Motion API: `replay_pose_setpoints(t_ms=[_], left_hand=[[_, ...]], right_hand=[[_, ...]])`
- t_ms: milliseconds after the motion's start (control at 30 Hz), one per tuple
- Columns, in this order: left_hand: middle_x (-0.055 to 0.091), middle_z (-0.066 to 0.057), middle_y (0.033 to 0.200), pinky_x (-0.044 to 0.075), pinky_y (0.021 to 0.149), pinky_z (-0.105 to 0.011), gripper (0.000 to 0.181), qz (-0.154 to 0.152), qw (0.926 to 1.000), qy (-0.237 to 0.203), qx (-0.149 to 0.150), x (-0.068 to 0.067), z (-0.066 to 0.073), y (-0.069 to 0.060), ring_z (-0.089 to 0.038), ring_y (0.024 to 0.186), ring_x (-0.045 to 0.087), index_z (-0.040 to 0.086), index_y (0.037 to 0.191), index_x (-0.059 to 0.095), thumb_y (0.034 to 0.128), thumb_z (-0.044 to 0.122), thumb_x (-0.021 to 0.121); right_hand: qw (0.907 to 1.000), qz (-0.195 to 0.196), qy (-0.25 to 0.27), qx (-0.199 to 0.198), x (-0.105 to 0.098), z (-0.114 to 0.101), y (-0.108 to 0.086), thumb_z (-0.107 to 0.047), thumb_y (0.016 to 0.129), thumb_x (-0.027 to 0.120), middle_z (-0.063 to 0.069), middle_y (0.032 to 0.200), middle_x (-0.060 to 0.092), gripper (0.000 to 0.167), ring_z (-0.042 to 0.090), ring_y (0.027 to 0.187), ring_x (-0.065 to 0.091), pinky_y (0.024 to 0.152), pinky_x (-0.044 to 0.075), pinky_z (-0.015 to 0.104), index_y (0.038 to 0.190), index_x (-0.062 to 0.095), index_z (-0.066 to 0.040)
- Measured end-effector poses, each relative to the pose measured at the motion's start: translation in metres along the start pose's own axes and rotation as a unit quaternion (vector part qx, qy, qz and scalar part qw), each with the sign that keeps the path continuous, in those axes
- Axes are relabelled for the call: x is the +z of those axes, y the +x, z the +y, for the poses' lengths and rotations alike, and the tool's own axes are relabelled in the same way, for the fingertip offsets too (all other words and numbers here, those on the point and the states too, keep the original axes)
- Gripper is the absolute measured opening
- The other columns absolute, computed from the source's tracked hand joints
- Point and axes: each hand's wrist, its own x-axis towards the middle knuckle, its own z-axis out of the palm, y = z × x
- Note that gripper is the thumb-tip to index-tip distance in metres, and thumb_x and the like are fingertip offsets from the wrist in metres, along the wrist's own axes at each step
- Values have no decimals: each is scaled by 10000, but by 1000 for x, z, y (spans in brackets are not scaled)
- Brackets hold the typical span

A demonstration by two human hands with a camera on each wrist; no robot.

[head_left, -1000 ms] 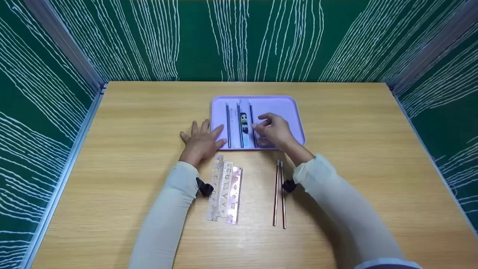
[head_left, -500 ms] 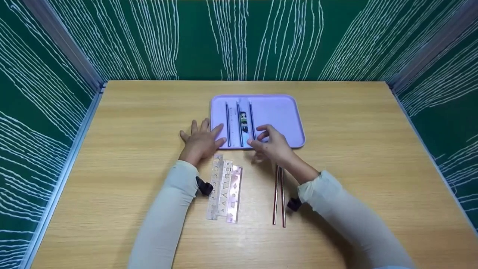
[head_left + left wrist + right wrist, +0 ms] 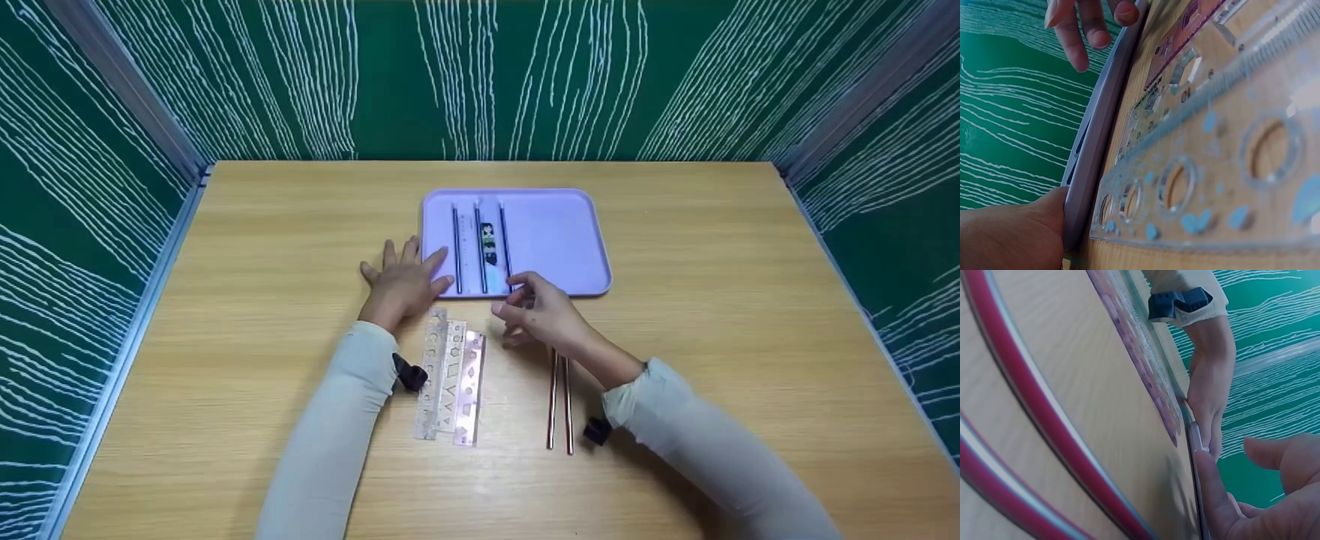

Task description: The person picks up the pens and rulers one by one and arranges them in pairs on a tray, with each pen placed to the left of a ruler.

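My left hand (image 3: 403, 289) rests with spread fingers at the left edge of the purple tray (image 3: 559, 240). Three dark pencils (image 3: 457, 251) lie upright in the head view on the tray's left half. Between them are a clear ruler (image 3: 469, 259) and a ruler with a dark picture pattern (image 3: 488, 244). My right hand (image 3: 544, 315) hovers at the tray's front edge with loosely bent fingers, holding nothing. Below it lie two metallic red pencils (image 3: 568, 412), their far ends hidden by that hand. Three clear stencil rulers (image 3: 450, 379), one pinkish, lie before the left hand.
A wooden table (image 3: 285, 225) carries everything. Green walls with white lines (image 3: 420, 82) enclose its back and sides. Black wrist cameras (image 3: 410, 373) sit close above the table beside the stencil rulers and the red pencils.
My right hand has moved from over the tray, beside the rightmost dark pencil, toward me to the tray's front edge. The left hand and the things on the table have stayed put.
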Motion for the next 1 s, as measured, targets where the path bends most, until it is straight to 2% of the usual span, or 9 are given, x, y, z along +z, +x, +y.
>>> replay_pose_setpoints(t_ms=[267, 433, 633, 800, 1000], left_hand=[[7, -89, 1740, -53, 1095, -860, 641, -38, 10000, 32, -35, 1, 0, 0, -520, 1550, -96, 474, 1608, 194, 1022, 661, 373], [16, -94, 1739, -34, 1095, -862, 643, -18, 9999, 113, -39, 1, 0, 1, -519, 1552, -81, 476, 1608, 190, 1020, 669, 363], [18, -106, 1737, -30, 1083, -871, 644, 26, 9999, 116, 42, 1, -1, 0, -530, 1548, -72, 469, 1610, 191, 1021, 667, 361], [14, -101, 1738, -22, 1079, -877, 647, 3, 9999, 106, 55, 0, -1, 0, -529, 1549, -74, 466, 1612, 189, 1022, 659, 372], [-5, -92, 1739, -34, 1084, -872, 648, -57, 9999, 105, 21, 0, -1, 0, -519, 1551, -91, 481, 1610, 164, 1022, 665, 363]], right_hand=[[9991, -249, -338, -45, 6, 8, -7, -113, 884, 794, 222, 1251, 542, 640, 347, 956, 701, 782, 646, 445, 1425, 464, -20], [9978, -352, -558, -84, 15, 12, -13, -98, 856, 817, 198, 1206, 562, 641, 312, 938, 699, 746, 650, 430, 1407, 498, -24], [9932, -375, -1053, -314, 27, 13, -18, -56, 814, 840, 178, 1137, 583, 605, 251, 936, 630, 682, 651, 392, 1349, 561, -1], [9818, -217, -1829, -465, 32, 15, -19, -98, 776, 881, 120, 1082, 615, 572, 202, 866, 614, 650, 638, 334, 1277, 622, -4], [9605, -11, -2708, -642, 37, 17, -19, -195, 703, 941, 51, 1033, 624, 629, 175, 840, 610, 745, 577, 297, 1238, 657, -26]])
